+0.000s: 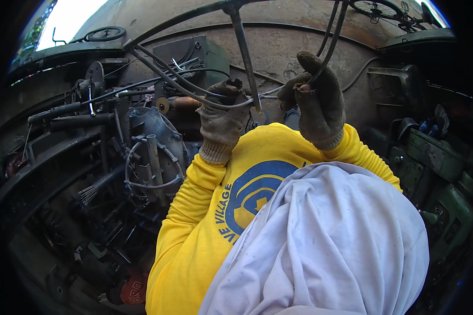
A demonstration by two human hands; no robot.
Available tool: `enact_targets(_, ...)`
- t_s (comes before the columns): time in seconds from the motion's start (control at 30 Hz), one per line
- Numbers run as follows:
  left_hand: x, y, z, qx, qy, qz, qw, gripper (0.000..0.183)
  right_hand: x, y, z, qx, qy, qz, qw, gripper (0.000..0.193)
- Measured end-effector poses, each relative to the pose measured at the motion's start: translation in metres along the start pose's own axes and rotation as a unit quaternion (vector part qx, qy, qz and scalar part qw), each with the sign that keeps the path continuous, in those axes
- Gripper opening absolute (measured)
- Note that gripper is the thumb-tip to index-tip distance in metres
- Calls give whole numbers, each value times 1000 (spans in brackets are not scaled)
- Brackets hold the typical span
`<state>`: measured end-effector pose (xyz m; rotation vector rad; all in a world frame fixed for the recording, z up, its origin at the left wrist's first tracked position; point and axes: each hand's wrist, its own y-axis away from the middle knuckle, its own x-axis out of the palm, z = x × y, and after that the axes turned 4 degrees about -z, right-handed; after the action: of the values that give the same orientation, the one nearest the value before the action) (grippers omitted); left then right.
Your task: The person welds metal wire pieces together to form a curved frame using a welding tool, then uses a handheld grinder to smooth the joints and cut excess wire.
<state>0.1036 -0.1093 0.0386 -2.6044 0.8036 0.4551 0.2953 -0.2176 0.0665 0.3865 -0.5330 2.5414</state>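
Note:
A large frame of bent dark metal bars [244, 52] rises in front of me, with curved bars and a straight upright in the middle. My left hand [220, 126], in a worn grey-brown work glove, is closed around the lower curved bar. A torn fingertip of that glove shows at its upper end. My right hand [323, 115], in a matching glove, is curled at the lower end of the curved bar on the right, one finger stretched along it. Yellow sleeves cover both forearms, and a white cloth [326, 241] fills the lower middle.
Left of my left hand lies a tool with an orange-brown body and a round disc [163, 105]. Behind it stands a green metal box [214, 55] beside thin rods. A cylindrical metal piece [151, 152] stands at left. Green machinery [436, 157] is at right, bicycles [105, 34] at the far edges.

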Motion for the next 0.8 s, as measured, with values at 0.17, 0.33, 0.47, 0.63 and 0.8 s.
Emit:
enact_targets(0.17,5,17,29,-34,-31,-49,998,45,9,3,-4,-17,-5,31,999,43)
enact_targets(0.33,-2,14,14,-126,141,-112,976,41,14,6,-9,12,-8,34,999,41)
enact_targets(0.47,-25,16,-6,-213,361,-294,859,48,14,2,-17,17,8,40,999,41)
enact_targets(0.63,-54,32,-50,-69,134,-203,968,103,20,7,-29,6,79,134,988,39)
enact_targets(0.8,-49,41,-56,-159,131,-269,941,136,39,2,-48,-49,97,260,959,38)
